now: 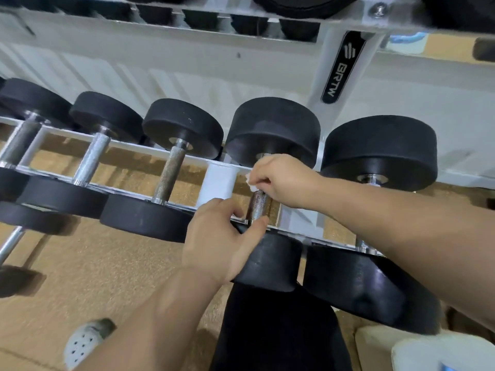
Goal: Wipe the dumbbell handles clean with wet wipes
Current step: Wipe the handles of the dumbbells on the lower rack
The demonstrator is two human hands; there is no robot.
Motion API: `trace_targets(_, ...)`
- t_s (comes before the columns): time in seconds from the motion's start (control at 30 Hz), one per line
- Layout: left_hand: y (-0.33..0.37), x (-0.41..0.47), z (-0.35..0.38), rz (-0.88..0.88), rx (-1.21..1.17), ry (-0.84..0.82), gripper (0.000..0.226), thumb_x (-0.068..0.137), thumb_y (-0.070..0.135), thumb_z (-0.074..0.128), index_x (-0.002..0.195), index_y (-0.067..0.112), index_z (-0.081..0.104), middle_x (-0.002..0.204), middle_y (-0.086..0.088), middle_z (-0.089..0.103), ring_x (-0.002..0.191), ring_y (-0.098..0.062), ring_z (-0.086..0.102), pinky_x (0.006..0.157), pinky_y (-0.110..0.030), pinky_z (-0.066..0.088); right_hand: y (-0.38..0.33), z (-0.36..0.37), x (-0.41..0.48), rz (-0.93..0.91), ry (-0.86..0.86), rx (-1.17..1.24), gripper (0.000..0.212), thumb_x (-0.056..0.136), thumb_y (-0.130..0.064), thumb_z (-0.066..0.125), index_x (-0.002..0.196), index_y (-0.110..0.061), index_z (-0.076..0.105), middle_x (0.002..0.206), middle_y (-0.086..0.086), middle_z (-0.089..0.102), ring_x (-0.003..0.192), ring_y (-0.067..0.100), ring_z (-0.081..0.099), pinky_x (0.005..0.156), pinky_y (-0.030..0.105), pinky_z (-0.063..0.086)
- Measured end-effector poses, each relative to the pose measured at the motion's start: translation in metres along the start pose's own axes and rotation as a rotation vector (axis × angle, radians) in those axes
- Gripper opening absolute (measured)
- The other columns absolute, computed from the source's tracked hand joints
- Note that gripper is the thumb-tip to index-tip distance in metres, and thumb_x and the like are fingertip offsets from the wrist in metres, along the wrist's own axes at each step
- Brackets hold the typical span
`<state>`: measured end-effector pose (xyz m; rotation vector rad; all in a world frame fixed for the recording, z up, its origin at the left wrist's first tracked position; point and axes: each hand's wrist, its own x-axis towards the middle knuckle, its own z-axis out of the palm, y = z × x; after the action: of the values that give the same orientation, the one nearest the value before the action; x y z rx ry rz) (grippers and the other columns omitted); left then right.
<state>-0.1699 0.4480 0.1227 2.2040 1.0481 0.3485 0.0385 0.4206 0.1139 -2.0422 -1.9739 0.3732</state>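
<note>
Left hand [219, 236] nearest lens: fingers curled, thumb and forefinger pinching near end of dumbbell handle [257, 207], probably to stop it rolling on rack [219, 180]. Right hand [281, 180]: fingers bunched, pressing wet wipe [251, 184] onto handle's far half, apparently mid-wipe.

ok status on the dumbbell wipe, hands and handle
Right hand grips wet wipe on upper end of handle. Left hand grips handle's lower end. Nothing in the way.
</note>
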Motion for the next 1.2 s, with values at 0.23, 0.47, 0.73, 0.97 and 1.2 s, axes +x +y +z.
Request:
trace_targets(0.23,-0.003,0.001,-0.001,0.047,-0.013,-0.048,0.038,0.074,0.075,0.050,0.079,0.037,0.054,0.088,0.017,0.056,0.094,-0.006,0.049,0.081,-0.025,0.038,-0.007,0.002,-0.014,0.024,0.001,0.183,0.019,0.082,-0.005,0.075,0.099,-0.013,0.080,0.106,0.000,0.075,0.099,0.013,0.068,0.093,0.028,0.052)
trace_targets(0.47,-0.020,0.006,-0.026,0.215,-0.182,-0.207,0.042,0.073,0.074,0.050,0.101,0.042,0.055,0.107,0.023,0.055,0.109,0.000,0.047,0.094,-0.016,0.037,-0.027,0.006,-0.009,0.060,0.048,0.014,0.008,0.077,-0.009,0.075,0.078,-0.017,0.078,0.084,-0.005,0.071,0.080,0.015,0.067,0.074,0.030,0.053)
trace_targets(0.73,-0.116,0.067,-0.110,0.419,0.000,0.038,0.025,0.090,0.047,0.053,0.090,0.024,0.063,0.089,0.011,0.061,0.093,-0.012,0.051,0.082,-0.029,0.038,-0.080,-0.011,0.053,0.342,0.051,0.238,0.008,0.085,-0.020,0.076,0.085,-0.027,0.078,0.087,-0.017,0.070,0.083,-0.001,0.063,0.075,0.014,0.045)
trace_targets(0.97,-0.173,0.116,-0.134,0.190,-0.146,-0.127,0.025,0.096,0.034,0.057,0.073,0.025,0.062,0.074,0.008,0.061,0.078,-0.008,0.055,0.070,-0.035,0.042,-0.113,0.028,0.125,0.365,0.202,0.124,0.006,0.091,-0.020,0.069,0.088,-0.023,0.072,0.093,-0.014,0.068,0.086,0.001,0.061,0.078,0.019,0.049)
trace_targets(1.2,-0.192,0.133,-0.131,-0.165,-0.626,-0.367,0.027,0.099,0.018,0.054,0.077,0.017,0.070,0.073,0.010,0.071,0.079,-0.008,0.064,0.080,-0.037,0.046,-0.121,0.053,0.147,0.420,0.363,0.031,0.008,0.085,-0.011,0.071,0.089,-0.015,0.077,0.089,-0.001,0.068,0.075,0.008,0.058,0.076,0.034,0.054)
